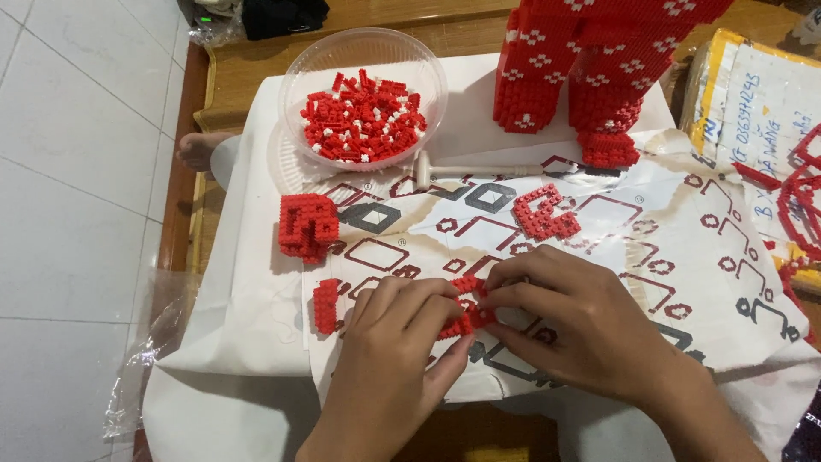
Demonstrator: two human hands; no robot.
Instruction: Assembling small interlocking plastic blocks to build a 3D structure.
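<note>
Together, both hands pinch one red brick strip; three small red assemblies lie nearby.

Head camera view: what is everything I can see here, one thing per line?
plastic bowl: one, clear, top centre, holding loose bricks
loose bricks: many, red with some white, in the bowl
tall brick model: one, red with white dots, top right, partly out of view
brick blocks: three, red, on the sheet at left and centre
small tool: one, white, below the bowl
instruction sheet: one, white with red and grey diagrams, over the table
package: one, white and yellow, right edge
small brick piece: one, red, between both hands
left hand: on the piece
right hand: on the piece
</note>
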